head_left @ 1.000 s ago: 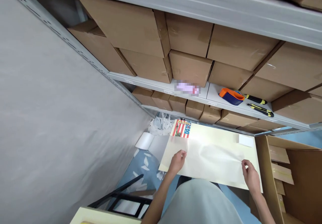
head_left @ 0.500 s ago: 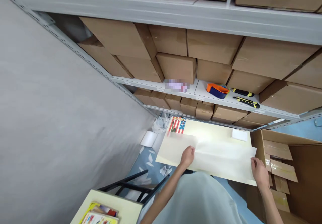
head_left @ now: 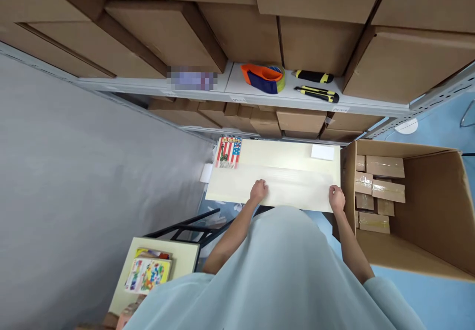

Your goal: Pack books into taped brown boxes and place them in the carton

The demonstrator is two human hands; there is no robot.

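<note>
A pale, see-through sheet (head_left: pixel 297 177) lies spread low over a cream table (head_left: pixel 274 149). I cannot tell whether it is paper or film. My left hand (head_left: pixel 259 190) is closed on the sheet's near side, around its middle. At its right end, my right hand (head_left: pixel 337 199) pinches the sheet near the table's right edge. A book (head_left: pixel 228 153) with a flag and a statue on its cover rests at the table's back left, its lower edge close to the sheet. Toward the back right sits a small white block or stack of paper (head_left: pixel 322 152).
Shelves (head_left: pixel 237 101) of cardboard boxes rise behind the table, holding two box cutters (head_left: pixel 317 94) and an orange and blue tape dispenser (head_left: pixel 262 77). A large open carton (head_left: pixel 430 196) with small boxes stands right. Picture books (head_left: pixel 150 273) lie on a side table, left; a grey wall (head_left: pixel 92 181) bounds that side.
My view has tilted down and shifted right. The sheet lies lower and flatter on the table, and both hands still hold it.
</note>
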